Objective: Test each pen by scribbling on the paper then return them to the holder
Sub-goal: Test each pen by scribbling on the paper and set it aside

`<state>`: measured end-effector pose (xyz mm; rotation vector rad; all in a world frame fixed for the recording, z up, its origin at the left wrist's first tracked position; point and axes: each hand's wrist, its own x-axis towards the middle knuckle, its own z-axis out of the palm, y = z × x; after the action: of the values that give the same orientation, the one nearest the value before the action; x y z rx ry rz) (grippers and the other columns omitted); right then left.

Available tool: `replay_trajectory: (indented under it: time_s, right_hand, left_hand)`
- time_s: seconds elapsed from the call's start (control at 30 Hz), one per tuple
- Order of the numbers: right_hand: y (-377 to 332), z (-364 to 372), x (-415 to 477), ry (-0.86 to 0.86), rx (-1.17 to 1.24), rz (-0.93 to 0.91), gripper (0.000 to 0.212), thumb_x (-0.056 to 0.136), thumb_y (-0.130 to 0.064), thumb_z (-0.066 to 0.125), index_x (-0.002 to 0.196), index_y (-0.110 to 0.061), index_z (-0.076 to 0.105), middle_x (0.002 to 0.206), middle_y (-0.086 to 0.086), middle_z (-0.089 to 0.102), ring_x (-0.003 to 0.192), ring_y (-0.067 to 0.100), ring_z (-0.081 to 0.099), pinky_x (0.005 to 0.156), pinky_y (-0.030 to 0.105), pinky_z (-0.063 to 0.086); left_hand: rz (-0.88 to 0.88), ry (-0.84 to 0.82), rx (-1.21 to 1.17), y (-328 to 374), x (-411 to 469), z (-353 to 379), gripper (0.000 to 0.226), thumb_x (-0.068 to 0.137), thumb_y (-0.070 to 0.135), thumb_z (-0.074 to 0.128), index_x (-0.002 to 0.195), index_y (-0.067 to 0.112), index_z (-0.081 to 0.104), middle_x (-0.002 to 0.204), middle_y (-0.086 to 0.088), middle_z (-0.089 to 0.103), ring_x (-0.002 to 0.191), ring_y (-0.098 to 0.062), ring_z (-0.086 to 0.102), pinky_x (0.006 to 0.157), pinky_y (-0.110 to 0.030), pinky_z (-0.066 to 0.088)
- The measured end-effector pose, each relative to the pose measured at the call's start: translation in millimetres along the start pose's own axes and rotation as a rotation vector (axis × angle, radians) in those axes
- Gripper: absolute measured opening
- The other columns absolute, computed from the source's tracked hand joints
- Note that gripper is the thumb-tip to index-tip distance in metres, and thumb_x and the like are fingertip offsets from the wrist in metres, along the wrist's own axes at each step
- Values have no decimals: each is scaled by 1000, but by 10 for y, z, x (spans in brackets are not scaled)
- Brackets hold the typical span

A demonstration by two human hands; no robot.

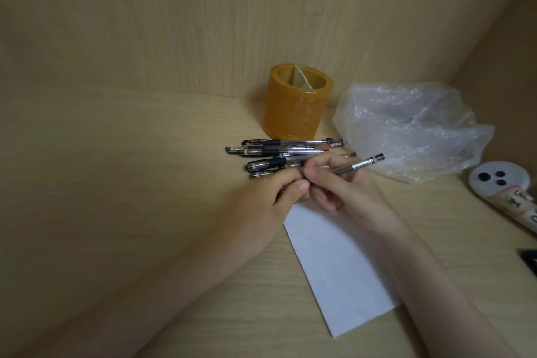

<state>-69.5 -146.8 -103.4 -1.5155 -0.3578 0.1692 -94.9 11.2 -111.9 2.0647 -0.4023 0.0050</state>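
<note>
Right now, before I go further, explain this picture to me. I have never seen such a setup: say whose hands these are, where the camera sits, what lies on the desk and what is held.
There is no machine here: a person works with two bare hands. The one picture comes from a camera worn on the head, looking forward and down. On the wooden desk stands a round amber holder, with no pens showing in it, and in front of it lies a pile of black pens. A white paper lies partly under the hands, with a crumpled clear plastic bag to the right. The right hand holds one pen, its far end pointing up and right. The left hand seems to pinch its near end, perhaps the cap, which is hidden.
</note>
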Motion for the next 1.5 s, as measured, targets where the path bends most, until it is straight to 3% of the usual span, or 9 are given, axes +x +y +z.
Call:
replay_trajectory:
  time_s: [0.13, 0.23, 0.33, 0.47, 0.6, 0.7, 0.83, 0.97, 1.5]
  right_hand:
    - [-7, -7, -18, 2, 14, 9, 22, 93, -1, 45, 97, 0, 66, 41, 2, 47, 35, 10, 37, 38, 17, 29]
    - [15, -97, 17, 119, 103, -30, 31, 90, -5, 40, 94, -2, 70, 42, 10, 50, 35, 18, 43, 39, 23, 24]
    - [-27, -271, 78, 265, 237, 84, 40, 95, -13, 27, 93, -2, 66, 55, 13, 65, 47, 20, 62, 36, 17, 29]
    - [46, -269, 50, 422, 3, 111, 35, 94, -30, 55, 82, 1, 66, 59, 11, 64, 47, 13, 60, 37, 17, 30]
    - [120, -151, 37, 427, -124, 30, 29, 84, -18, 71, 61, -2, 61, 48, 12, 58, 37, 17, 50, 41, 20, 41]
    - [144, -127, 60, 469, -220, 15, 35, 79, -18, 76, 52, -11, 55, 41, 1, 55, 35, 11, 45, 41, 18, 37]
    - [229, -111, 71, 536, -371, -32, 50, 81, -11, 72, 37, -21, 51, 37, -11, 43, 39, 2, 34, 43, 15, 29]
    - [287, -128, 79, 583, -395, -37, 44, 78, 1, 63, 42, -20, 46, 38, -10, 43, 41, 3, 35, 44, 16, 30]
    - [314, -122, 74, 590, -441, -87, 40, 77, 2, 62, 46, -16, 45, 46, -2, 43, 43, 2, 35, 46, 13, 29]
  left_hand:
    - [15, 17, -21, 11, -11, 16, 18, 92, 42, 46, 83, 34, 60, 69, 10, 63, 64, -3, 56, 62, -31, 42]
    - [2, 10, 10, 5, -39, 20, 23, 86, 54, 47, 87, 33, 58, 51, 8, 44, 46, -4, 37, 49, -22, 27]
    - [33, -39, 167, -25, -117, 20, 32, 76, 60, 54, 101, 40, 59, 49, 11, 45, 47, -1, 44, 49, -15, 29]
    - [94, -152, 403, -36, -179, 27, 51, 73, 66, 55, 122, 54, 47, 53, 12, 43, 52, 2, 44, 53, -14, 30]
    - [91, -201, 446, -45, -180, 50, 54, 75, 68, 52, 126, 54, 42, 51, 14, 42, 53, 4, 42, 51, -10, 25]
    - [76, -214, 460, -45, -179, 58, 55, 76, 68, 51, 128, 52, 42, 52, 15, 41, 53, 5, 40, 51, -9, 26]
    - [65, -219, 455, -39, -187, 65, 53, 77, 65, 52, 128, 51, 43, 55, 20, 46, 53, 4, 38, 51, -8, 27]
    - [65, -225, 434, -43, -183, 69, 53, 77, 64, 53, 127, 50, 44, 61, 22, 52, 53, 4, 41, 52, -8, 29]
    - [68, -208, 448, -72, -179, 76, 53, 77, 65, 51, 127, 51, 44, 52, 16, 40, 53, 9, 40, 52, -7, 29]
